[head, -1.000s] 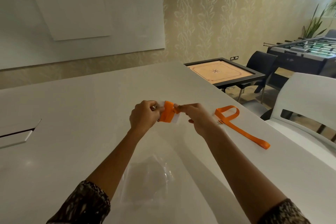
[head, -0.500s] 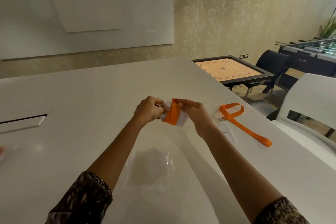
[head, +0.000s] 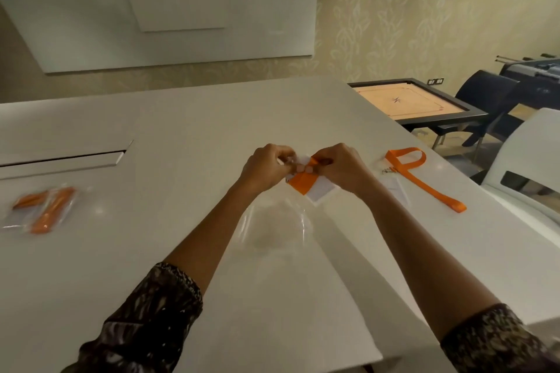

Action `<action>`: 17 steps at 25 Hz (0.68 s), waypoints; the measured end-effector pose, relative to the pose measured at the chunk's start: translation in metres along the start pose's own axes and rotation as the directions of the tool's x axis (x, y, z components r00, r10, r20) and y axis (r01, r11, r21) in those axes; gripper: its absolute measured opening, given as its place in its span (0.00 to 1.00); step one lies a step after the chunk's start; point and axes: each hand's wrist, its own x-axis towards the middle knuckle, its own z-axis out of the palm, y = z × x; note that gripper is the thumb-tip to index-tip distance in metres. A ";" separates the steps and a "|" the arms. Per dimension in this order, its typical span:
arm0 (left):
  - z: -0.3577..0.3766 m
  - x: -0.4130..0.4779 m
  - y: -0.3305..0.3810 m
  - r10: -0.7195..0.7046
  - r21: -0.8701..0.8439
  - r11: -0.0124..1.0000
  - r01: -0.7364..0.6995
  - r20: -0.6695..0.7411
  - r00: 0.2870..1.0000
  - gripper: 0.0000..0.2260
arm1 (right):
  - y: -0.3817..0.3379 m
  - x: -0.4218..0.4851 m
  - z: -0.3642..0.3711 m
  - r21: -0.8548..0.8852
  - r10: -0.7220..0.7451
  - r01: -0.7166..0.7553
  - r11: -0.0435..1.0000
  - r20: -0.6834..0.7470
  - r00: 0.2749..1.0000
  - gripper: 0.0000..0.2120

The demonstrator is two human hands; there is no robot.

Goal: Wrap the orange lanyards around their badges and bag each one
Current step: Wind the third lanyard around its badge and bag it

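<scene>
Above the white table (head: 188, 136), both my hands hold a white badge (head: 322, 192) with an orange lanyard (head: 301, 183) wound round it. My left hand (head: 266, 169) pinches the badge's left end. My right hand (head: 342, 168) pinches the orange strap at the top. An empty clear bag (head: 272, 227) lies flat on the table just below my hands. A second orange lanyard (head: 421, 179) lies unwound at the right, with its clip and badge (head: 394, 188) beside it. At the far left lie two bagged lanyards (head: 42, 209).
A recessed cable flap (head: 63, 159) is set into the table at the back left. A white chair (head: 527, 166) stands at the table's right edge. Beyond it are a carrom board (head: 406, 101) and a dark chair (head: 488, 100).
The view has tilted down and left, bringing the two bagged lanyards into sight. My hands stay together on the badge, and the wrapped strap now lies more flat against it.
</scene>
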 end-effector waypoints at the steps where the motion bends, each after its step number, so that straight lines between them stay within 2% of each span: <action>1: -0.002 -0.008 0.001 -0.002 -0.032 0.999 0.002 -0.024 1.000 0.14 | -0.004 -0.007 0.001 0.038 0.027 -0.025 0.999 -0.048 0.998 0.08; 4: -0.015 -0.032 -0.006 -0.078 0.007 0.997 0.079 -0.140 0.987 0.16 | -0.006 -0.030 0.007 0.259 0.207 -0.162 0.952 -0.157 0.966 0.07; 6: -0.024 -0.053 -0.024 -0.218 0.115 0.962 0.246 -0.216 0.952 0.14 | 0.000 -0.043 0.009 0.391 0.307 -0.211 0.896 -0.201 0.930 0.04; 9: -0.026 -0.086 -0.051 -0.456 0.289 0.836 0.467 -0.107 0.883 0.20 | 0.004 -0.063 0.011 0.514 0.413 -0.255 0.819 -0.218 0.884 0.06; 12: -0.015 -0.103 -0.062 -0.532 0.348 0.784 0.514 -0.050 0.845 0.27 | 0.004 -0.081 0.016 0.556 0.438 -0.268 0.787 -0.198 0.877 0.10; 17: -0.018 -0.109 -0.059 -0.563 0.250 0.798 0.548 -0.013 0.826 0.16 | 0.006 -0.094 0.015 0.607 0.461 -0.268 0.748 -0.185 0.868 0.12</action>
